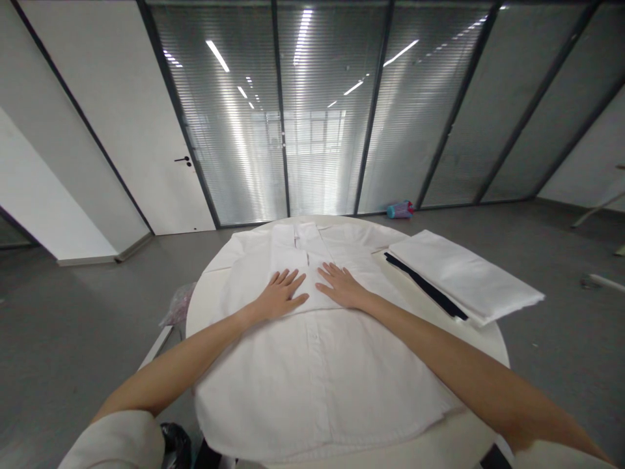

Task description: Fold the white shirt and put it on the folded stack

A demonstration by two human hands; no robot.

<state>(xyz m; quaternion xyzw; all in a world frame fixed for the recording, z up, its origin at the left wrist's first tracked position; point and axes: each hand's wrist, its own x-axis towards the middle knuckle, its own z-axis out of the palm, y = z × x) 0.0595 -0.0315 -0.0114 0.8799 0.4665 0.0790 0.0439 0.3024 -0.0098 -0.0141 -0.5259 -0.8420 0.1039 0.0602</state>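
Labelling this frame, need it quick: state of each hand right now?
Left hand: open, palm down on the white shirt, holding nothing.
Right hand: open, palm down on the same shirt, holding nothing.

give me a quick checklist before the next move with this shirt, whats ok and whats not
1. Left hand flat on the white shirt: ok, fingers spread.
2. Right hand flat on it too: ok, fingers spread, apart from the left.
3. Shirt free of creases: cannot tell; a crosswise line runs just below the hands, perhaps a fold or a seam.
4. Shirt wholly on the round table: cannot tell; the near left part covers the edge there.
5. White folded stack fully on the table: not ok, its right corner juts past the edge.
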